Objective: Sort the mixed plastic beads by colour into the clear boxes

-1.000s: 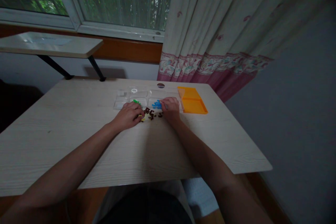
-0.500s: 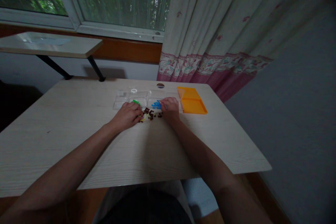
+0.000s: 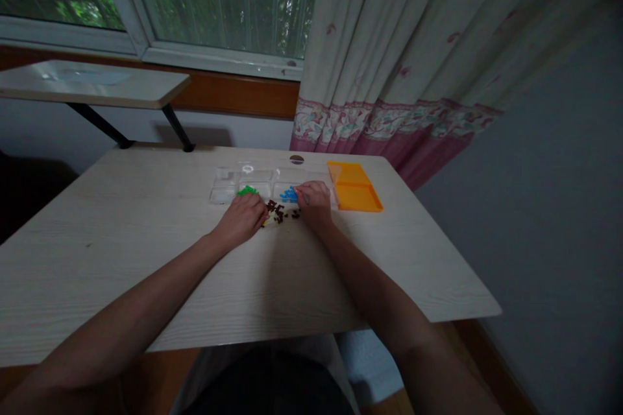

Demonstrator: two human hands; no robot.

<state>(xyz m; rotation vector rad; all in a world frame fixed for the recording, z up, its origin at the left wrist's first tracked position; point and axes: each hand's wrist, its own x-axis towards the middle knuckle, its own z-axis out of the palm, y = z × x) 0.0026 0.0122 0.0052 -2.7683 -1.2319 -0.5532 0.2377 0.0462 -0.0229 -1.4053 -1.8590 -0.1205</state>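
My left hand [image 3: 242,216] rests on the tabletop with its fingers curled at the left edge of a loose pile of small brown pieces [image 3: 279,212]. A bit of yellow [image 3: 265,223] shows by its fingertips; anything inside the fingers is hidden. My right hand [image 3: 314,201] is over the front of a clear plastic compartment box [image 3: 256,185], fingers drawn together beside small blue pieces [image 3: 289,194]. Whether it pinches one is too small to tell. Small green pieces [image 3: 248,190] lie in a compartment just beyond my left hand.
An orange two-part tray [image 3: 359,197] lies at the right end of the clear box. A raised shelf [image 3: 102,87] on black legs stands at the back left of the desk [image 3: 160,227]. Behind are a window and a long curtain [image 3: 360,65].
My left hand has shifted slightly to the right, showing more of the green pieces and covering more of the yellow. My right hand stays nearly in place.
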